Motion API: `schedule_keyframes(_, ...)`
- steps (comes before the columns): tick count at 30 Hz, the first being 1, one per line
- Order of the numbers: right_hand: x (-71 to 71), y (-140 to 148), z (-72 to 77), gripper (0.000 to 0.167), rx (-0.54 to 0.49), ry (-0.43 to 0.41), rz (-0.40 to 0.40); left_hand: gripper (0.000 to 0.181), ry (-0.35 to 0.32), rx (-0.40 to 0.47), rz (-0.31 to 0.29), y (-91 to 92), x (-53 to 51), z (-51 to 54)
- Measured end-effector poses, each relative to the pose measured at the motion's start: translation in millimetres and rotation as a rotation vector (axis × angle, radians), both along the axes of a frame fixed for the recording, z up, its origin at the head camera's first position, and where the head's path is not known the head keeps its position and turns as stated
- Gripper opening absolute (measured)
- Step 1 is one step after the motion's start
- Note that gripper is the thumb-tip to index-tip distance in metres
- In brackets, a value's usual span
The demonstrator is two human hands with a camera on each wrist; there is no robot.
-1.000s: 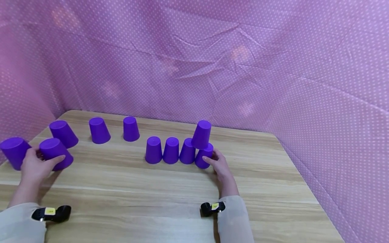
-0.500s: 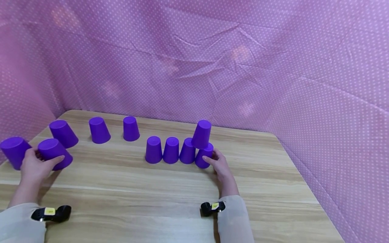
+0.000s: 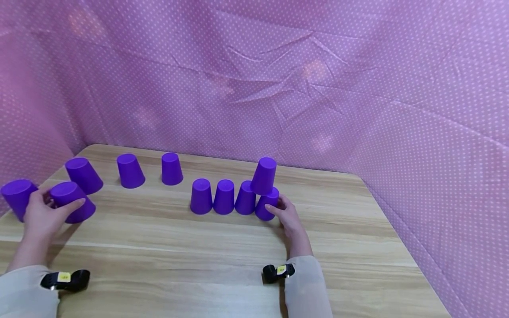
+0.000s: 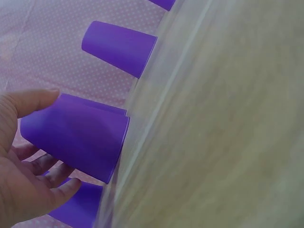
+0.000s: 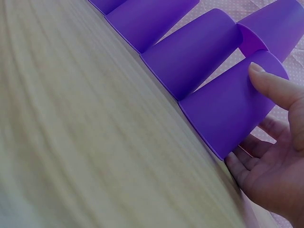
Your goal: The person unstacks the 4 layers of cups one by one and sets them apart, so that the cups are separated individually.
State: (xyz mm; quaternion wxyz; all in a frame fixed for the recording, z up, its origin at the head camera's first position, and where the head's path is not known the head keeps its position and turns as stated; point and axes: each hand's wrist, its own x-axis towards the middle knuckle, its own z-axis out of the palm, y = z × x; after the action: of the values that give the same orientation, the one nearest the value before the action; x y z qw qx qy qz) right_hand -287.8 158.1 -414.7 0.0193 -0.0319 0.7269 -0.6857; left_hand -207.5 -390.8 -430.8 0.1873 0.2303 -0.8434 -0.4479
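Note:
Upside-down purple plastic cups stand on the wooden table. At the left, my left hand (image 3: pixel 43 216) holds a front cup (image 4: pixel 80 135), thumb across one side and fingers bent along the other. My right hand (image 3: pixel 288 216) holds the rightmost cup (image 5: pixel 232 102) of a close row, its thumb on the near face and its fingers at the outer side. One upper cup (image 3: pixel 264 176) rests across the tops of that cup and its neighbour (image 3: pixel 245 198). Two more cups of the row, a middle one (image 3: pixel 224 197) and a leftmost one (image 3: pixel 201 196), stand beside them.
Close to my left hand stands another cup (image 3: pixel 17 198) at the table's left edge. Farther back are three spaced cups: a left one (image 3: pixel 84 176), a middle one (image 3: pixel 131 171) and a right one (image 3: pixel 172 169). Pink dotted cloth (image 3: pixel 254 88) hangs round the wooden table (image 3: pixel 179 265).
My left hand has shifted slightly left, while its cup stays almost where it was. The right hand and the row of cups look unchanged.

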Motion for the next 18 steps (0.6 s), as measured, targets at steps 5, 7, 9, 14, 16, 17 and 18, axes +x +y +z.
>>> schedule_keyframes(5,0.1,0,-0.5,0.051,0.005,0.001,0.004,0.1,0.008,-0.033,-0.003,-15.0,-11.6,-10.2)
schedule_keyframes(7,0.0,1,-0.9,0.051,0.005,0.005,0.007,0.101,0.017,-0.039,-0.011,-15.5,-13.2,-8.3)
schedule_keyframes(9,-0.6,1,-1.7,0.051,0.004,0.008,0.009,0.101,0.033,-0.05,-0.014,-16.6,-15.6,-6.9)
schedule_keyframes(14,-1.5,1,-2.4,0.05,0.004,0.013,0.008,0.094,0.072,-0.05,-0.016,-20.8,-23.2,0.0)
schedule_keyframes(16,-1.6,1,-2.2,0.05,0.004,0.011,0.006,0.092,0.086,-0.042,-0.021,-23.2,-26.7,5.1)
schedule_keyframes(17,-1.5,1,-2.3,0.05,0.005,0.01,0.006,0.091,0.084,-0.048,-0.021,-25.1,-29.3,6.9)
schedule_keyframes(18,-1.4,1,-2.2,0.05,0.004,0.01,0.005,0.091,0.089,-0.052,-0.024,-27.5,-32.5,8.2)
